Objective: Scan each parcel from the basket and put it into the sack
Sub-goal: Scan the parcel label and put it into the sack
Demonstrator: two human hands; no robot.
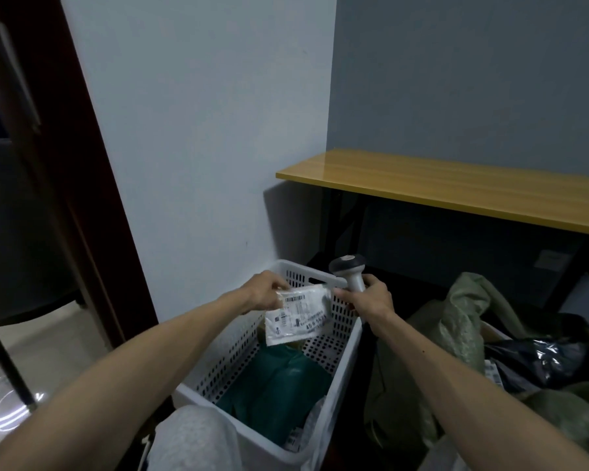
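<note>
Two hands: we hold both above the basket's [323, 348] far end, a little apart.
Left hand [264, 292]: pinches the upper left corner of the white parcel [298, 314].
Right hand [371, 297]: fingers curled round the handle of the scanner [349, 270], whose head stands above the basket's far right corner.
White parcel: flat pouch, printed label toward us, hanging tilted over the basket's far half.
Basket: white, with perforated walls.
Basket contents: a teal soft parcel [276, 392] across the middle; a clear-wrapped parcel [306, 433] in the near right corner; something yellowish under the held pouch, which we cannot make out.
Sack [463, 321]: green woven, just right of the basket, mouth slumped open.
Sack contents: a glossy black bag [538, 362]; a white labelled edge [492, 372] beside it.
Beyond the basket: a wood-topped table [456, 188], to the far right.
Near left corner of the basket: our knee [191, 440], in grey.
</note>
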